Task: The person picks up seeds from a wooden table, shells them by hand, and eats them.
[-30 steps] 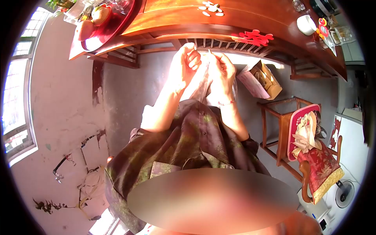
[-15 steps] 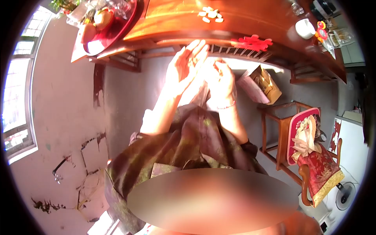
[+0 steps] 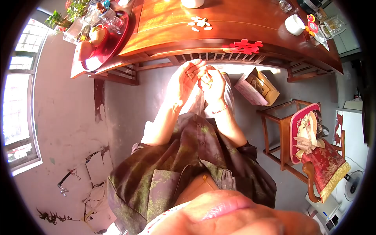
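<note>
My left hand (image 3: 181,83) is cupped in front of the table edge, with small tan pieces (image 3: 191,75) lying against its curled fingers. Close beside it, my right hand (image 3: 215,87) also curls around small tan bits (image 3: 206,79), and the fingertips of both hands meet. Strong sunlight washes out detail, so the exact kind of the pieces cannot be made out. A bracelet (image 3: 220,110) circles my right wrist. Several white oval pieces (image 3: 199,24) lie in a loose cluster on the wooden table (image 3: 164,29) ahead of the hands.
A red paper cutout (image 3: 246,46) lies at the table's near edge. Fruit and glassware crowd a red tray (image 3: 121,39) on the left. White cups (image 3: 294,25) stand at right and far centre. An open cardboard box (image 3: 258,88) sits on the floor, near a wooden chair (image 3: 286,137).
The view has tilted, bringing a white cup in at the top. My left fingers, stretched upward before, now curl inward. My right hand's pinch has loosened into a cup against the left.
</note>
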Demonstrator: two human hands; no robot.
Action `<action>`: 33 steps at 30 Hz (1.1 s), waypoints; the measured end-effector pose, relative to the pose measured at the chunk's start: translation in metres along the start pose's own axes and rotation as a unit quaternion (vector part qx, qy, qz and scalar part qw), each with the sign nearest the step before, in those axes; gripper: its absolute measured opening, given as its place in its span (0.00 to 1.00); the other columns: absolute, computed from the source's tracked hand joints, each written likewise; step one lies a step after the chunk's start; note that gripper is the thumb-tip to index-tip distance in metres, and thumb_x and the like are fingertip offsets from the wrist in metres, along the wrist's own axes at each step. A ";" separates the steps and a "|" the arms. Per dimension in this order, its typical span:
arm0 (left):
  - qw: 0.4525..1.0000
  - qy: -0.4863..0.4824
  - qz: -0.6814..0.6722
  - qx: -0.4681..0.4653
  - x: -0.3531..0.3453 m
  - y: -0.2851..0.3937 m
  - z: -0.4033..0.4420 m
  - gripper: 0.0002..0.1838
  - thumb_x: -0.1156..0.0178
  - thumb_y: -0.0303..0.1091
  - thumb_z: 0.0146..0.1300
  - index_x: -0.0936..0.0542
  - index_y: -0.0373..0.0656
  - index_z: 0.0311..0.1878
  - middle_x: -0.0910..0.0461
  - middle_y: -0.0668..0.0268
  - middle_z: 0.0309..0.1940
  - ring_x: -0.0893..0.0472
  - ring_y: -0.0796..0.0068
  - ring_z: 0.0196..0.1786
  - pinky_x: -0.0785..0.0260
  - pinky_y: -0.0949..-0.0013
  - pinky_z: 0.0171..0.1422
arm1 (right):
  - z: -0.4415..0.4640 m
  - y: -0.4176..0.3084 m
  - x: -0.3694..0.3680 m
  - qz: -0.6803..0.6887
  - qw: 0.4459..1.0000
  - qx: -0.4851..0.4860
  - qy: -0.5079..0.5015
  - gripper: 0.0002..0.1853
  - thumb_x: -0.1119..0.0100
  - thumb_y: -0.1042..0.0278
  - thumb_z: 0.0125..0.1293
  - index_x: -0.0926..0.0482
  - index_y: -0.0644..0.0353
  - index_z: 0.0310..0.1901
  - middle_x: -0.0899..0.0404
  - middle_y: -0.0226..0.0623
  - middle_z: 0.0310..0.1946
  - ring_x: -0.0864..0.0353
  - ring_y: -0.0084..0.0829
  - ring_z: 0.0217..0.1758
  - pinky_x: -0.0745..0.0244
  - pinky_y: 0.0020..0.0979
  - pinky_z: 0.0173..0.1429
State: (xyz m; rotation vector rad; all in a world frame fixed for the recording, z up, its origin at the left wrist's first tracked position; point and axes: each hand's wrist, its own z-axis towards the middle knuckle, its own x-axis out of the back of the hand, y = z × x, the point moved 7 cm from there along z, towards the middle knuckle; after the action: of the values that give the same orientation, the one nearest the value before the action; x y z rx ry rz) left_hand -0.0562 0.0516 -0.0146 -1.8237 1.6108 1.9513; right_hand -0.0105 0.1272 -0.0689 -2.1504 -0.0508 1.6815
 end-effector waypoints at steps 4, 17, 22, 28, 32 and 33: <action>1.000 -0.005 0.004 0.019 -0.001 -0.003 -0.003 0.21 0.56 0.38 0.70 0.32 0.27 0.55 0.28 0.47 0.55 0.27 0.61 0.58 0.38 0.64 0.66 | 0.003 0.002 0.010 -0.003 1.000 -0.002 -0.004 0.08 0.55 0.68 0.66 0.27 0.59 0.38 0.28 0.28 0.25 0.30 0.15 0.26 0.34 0.16 0.27; 0.946 -0.027 -0.321 0.024 0.010 0.006 0.025 0.23 0.57 0.13 0.62 0.39 0.27 0.62 0.32 0.47 0.59 0.32 0.58 0.63 0.37 0.64 0.70 | 0.001 -0.017 0.017 -0.021 0.998 -0.018 0.064 0.08 0.62 0.77 0.61 0.29 0.64 0.34 0.32 0.30 0.20 0.36 0.21 0.18 0.38 0.21 0.20; 0.952 -0.030 -0.304 0.027 0.008 0.016 0.043 0.22 0.55 0.14 0.63 0.37 0.28 0.61 0.31 0.49 0.58 0.28 0.62 0.60 0.35 0.65 0.69 | 0.004 -0.024 0.030 0.095 0.987 -0.016 0.125 0.07 0.58 0.76 0.64 0.31 0.67 0.41 0.31 0.33 0.22 0.32 0.25 0.22 0.33 0.22 0.27; 0.983 -0.001 -0.186 -0.015 -0.013 0.043 0.065 0.15 0.52 0.33 0.69 0.29 0.33 0.54 0.22 0.62 0.45 0.23 0.75 0.44 0.28 0.74 0.50 | 0.003 -0.044 0.026 0.140 0.979 -0.038 0.142 0.09 0.56 0.74 0.67 0.28 0.68 0.43 0.22 0.39 0.30 0.22 0.31 0.32 0.26 0.27 0.37; 0.989 -0.051 -0.135 -0.033 -0.019 0.056 0.088 0.14 0.51 0.39 0.69 0.26 0.39 0.48 0.25 0.69 0.33 0.28 0.79 0.34 0.35 0.77 0.37 | 0.004 -0.088 0.024 0.117 0.978 0.034 0.168 0.10 0.56 0.72 0.69 0.25 0.69 0.41 0.21 0.41 0.36 0.21 0.34 0.40 0.23 0.33 0.49; 0.987 -0.103 -0.117 -0.041 -0.020 0.060 0.093 0.12 0.49 0.39 0.68 0.24 0.41 0.46 0.26 0.70 0.31 0.29 0.80 0.34 0.39 0.77 0.33 | 0.003 -0.092 0.030 0.099 0.973 0.039 0.205 0.11 0.57 0.72 0.70 0.26 0.69 0.42 0.22 0.42 0.38 0.21 0.34 0.42 0.23 0.33 0.51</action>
State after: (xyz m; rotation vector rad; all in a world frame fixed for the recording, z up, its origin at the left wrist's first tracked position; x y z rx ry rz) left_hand -0.1537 0.0962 0.0180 -1.6822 1.2149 2.0467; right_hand 0.0149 0.2206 -0.0660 -2.4613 0.3523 1.2749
